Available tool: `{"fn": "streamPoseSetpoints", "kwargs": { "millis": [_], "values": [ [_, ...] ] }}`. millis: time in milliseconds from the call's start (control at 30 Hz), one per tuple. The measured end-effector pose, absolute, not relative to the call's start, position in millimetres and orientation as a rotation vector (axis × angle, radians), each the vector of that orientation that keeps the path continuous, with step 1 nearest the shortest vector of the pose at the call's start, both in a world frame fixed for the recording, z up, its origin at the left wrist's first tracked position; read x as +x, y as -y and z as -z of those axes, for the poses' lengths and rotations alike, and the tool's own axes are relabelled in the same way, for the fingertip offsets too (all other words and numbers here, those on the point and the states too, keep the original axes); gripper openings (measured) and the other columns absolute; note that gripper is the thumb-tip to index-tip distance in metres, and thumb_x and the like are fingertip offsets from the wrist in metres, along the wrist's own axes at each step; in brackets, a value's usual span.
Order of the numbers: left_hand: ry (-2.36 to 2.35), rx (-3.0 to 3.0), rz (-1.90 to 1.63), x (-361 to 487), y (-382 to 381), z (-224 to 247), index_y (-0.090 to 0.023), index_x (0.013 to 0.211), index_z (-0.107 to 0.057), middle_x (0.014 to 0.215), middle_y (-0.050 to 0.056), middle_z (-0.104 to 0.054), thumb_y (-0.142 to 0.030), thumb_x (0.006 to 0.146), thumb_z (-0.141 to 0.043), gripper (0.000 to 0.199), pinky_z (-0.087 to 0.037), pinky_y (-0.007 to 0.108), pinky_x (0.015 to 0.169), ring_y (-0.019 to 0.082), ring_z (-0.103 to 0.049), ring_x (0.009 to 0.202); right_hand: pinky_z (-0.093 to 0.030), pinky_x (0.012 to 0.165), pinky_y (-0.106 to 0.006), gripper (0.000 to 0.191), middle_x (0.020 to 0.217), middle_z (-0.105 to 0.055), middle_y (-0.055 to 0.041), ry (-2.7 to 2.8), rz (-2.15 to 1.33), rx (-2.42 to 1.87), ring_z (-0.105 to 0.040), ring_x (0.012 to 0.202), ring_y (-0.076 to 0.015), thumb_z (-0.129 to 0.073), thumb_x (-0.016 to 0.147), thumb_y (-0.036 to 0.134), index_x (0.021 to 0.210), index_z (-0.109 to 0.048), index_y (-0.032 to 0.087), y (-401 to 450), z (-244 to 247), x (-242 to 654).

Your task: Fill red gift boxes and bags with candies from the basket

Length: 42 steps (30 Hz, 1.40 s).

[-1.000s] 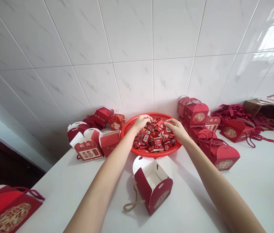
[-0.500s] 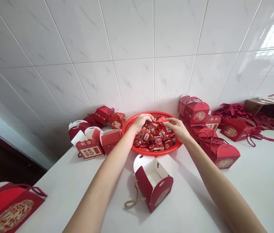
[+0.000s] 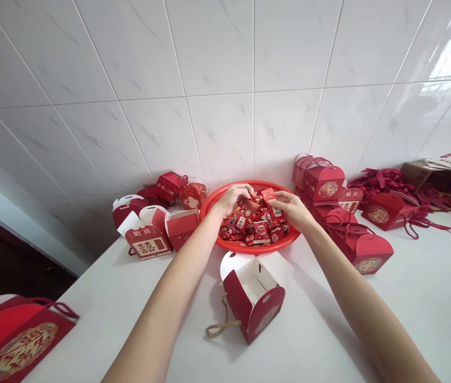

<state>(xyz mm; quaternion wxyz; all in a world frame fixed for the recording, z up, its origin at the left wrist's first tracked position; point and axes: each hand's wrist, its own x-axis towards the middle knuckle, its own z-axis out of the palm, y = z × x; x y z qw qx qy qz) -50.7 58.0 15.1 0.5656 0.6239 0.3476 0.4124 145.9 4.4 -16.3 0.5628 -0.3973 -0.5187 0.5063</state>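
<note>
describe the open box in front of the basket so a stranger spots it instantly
On the white table, find the red basket of wrapped candies. At its near side stands an open-topped red gift box. Unlike the boxes stacked nearby, it shows a tan rope handle.

- The right hand [image 3: 294, 211] has slid a tiny bit left over the candies [image 3: 260, 231].
- A bright red wrapper [image 3: 268, 195] by its fingers shows more now.
- Candies near the left hand [image 3: 233, 198] have moved around.
- The view tips slightly lower.
</note>
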Motion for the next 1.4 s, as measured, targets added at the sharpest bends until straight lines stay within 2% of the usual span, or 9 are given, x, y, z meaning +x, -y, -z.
{"fn": "streamPoseSetpoints", "kwargs": {
  "millis": [167, 300, 433, 567, 667, 900, 1100, 1233, 1400],
  "values": [
    [-0.912, 1.599, -0.896, -47.4, -59.6, -9.6, -0.018, 0.067, -0.059, 0.065, -0.001, -0.059, -0.014, 0.053, -0.052, 0.016, -0.047, 0.026, 0.061, 0.014, -0.055, 0.061, -0.056, 0.066, -0.036, 0.045, 0.079, -0.074, -0.0033, 1.101, -1.082, -0.942, -0.069, 0.070, -0.0219, -0.087, 0.052, 0.042, 0.084, -0.064, 0.021, -5.2, 17.1, 145.5],
    [-1.152, 1.948, -0.595, -40.6, -58.9, -0.6, -0.017, 0.071, -0.063, 0.073, 0.001, -0.068, -0.012, 0.065, -0.051, 0.014, -0.049, 0.027, 0.072, 0.016, -0.063, 0.072, -0.054, 0.065, -0.033, 0.043, 0.077, -0.072, -0.0004, 1.029, -0.972, -0.944, -0.068, 0.071, -0.0204, -0.085, 0.056, 0.042, 0.085, -0.059, 0.023, -10.1, 19.6, 148.9],
    [-1.194, 2.089, -0.321, -32.5, -54.3, 4.9, -0.017, 0.068, -0.070, 0.071, 0.001, -0.071, -0.019, 0.068, -0.067, 0.003, -0.046, 0.028, 0.072, 0.019, -0.064, 0.075, -0.053, 0.063, -0.033, 0.044, 0.073, -0.071, 0.0006, 1.011, -0.953, -0.947, -0.067, 0.068, -0.0203, -0.084, 0.055, 0.043, 0.085, -0.058, 0.023, -12.9, 21.4, 149.7],
    [-1.237, 2.201, -0.046, -27.4, -50.1, 5.2, -0.018, 0.078, -0.073, 0.086, 0.001, -0.074, -0.037, 0.064, -0.081, 0.025, -0.045, 0.027, 0.074, 0.022, -0.066, 0.085, -0.054, 0.064, -0.034, 0.044, 0.074, -0.071, 0.0004, 1.000, -0.951, -0.943, -0.068, 0.070, -0.0210, -0.084, 0.054, 0.043, 0.085, -0.060, 0.022, -13.1, 21.7, 148.6],
    [-1.247, 2.196, -0.030, -27.5, -49.4, 4.8, -0.018, 0.087, -0.074, 0.095, 0.001, -0.074, -0.038, 0.058, -0.086, 0.037, -0.045, 0.026, 0.077, 0.022, -0.065, 0.091, -0.054, 0.065, -0.034, 0.042, 0.074, -0.072, 0.0003, 0.995, -0.945, -0.934, -0.068, 0.070, -0.0207, -0.084, 0.054, 0.041, 0.084, -0.061, 0.022, -12.5, 21.4, 148.1],
    [-1.191, 2.190, -0.013, -30.9, -49.1, 3.3, -0.017, 0.061, -0.065, 0.065, -0.002, -0.062, -0.038, 0.063, -0.081, 0.026, -0.039, 0.027, 0.066, 0.019, -0.058, 0.072, -0.054, 0.064, -0.034, 0.038, 0.074, -0.072, -0.0004, 1.009, -0.940, -0.916, -0.068, 0.070, -0.0215, -0.083, 0.058, 0.040, 0.084, -0.062, 0.022, -10.6, 22.1, 147.5],
    [-1.422, 2.198, -0.222, -29.8, -51.6, 3.1, -0.017, 0.059, -0.064, 0.058, -0.001, -0.059, -0.028, 0.072, -0.072, 0.019, -0.041, 0.026, 0.060, 0.017, -0.058, 0.064, -0.053, 0.066, -0.034, 0.039, 0.075, -0.073, -0.0015, 1.002, -0.941, -0.902, -0.069, 0.073, -0.0227, -0.082, 0.058, 0.042, 0.085, -0.063, 0.022, -10.7, 22.7, 146.5],
    [-1.594, 2.257, -0.405, -31.8, -58.3, 5.4, -0.016, 0.082, -0.069, 0.082, 0.006, -0.069, -0.019, 0.080, -0.060, 0.010, -0.048, 0.032, 0.073, 0.025, -0.065, 0.084, -0.053, 0.064, -0.034, 0.038, 0.075, -0.072, -0.0010, 0.991, -0.943, -0.903, -0.068, 0.070, -0.0222, -0.082, 0.058, 0.041, 0.085, -0.062, 0.022, -11.6, 22.7, 146.7],
    [-1.427, 2.435, -0.438, -25.8, -63.4, 12.2, -0.019, 0.107, -0.070, 0.116, 0.008, -0.069, -0.004, 0.074, -0.061, 0.038, -0.050, 0.033, 0.096, 0.026, -0.063, 0.112, -0.053, 0.063, -0.034, 0.038, 0.074, -0.072, -0.0008, 0.987, -0.944, -0.904, -0.068, 0.069, -0.0217, -0.081, 0.057, 0.041, 0.084, -0.062, 0.022, -12.1, 22.1, 146.5]
  ]
}}
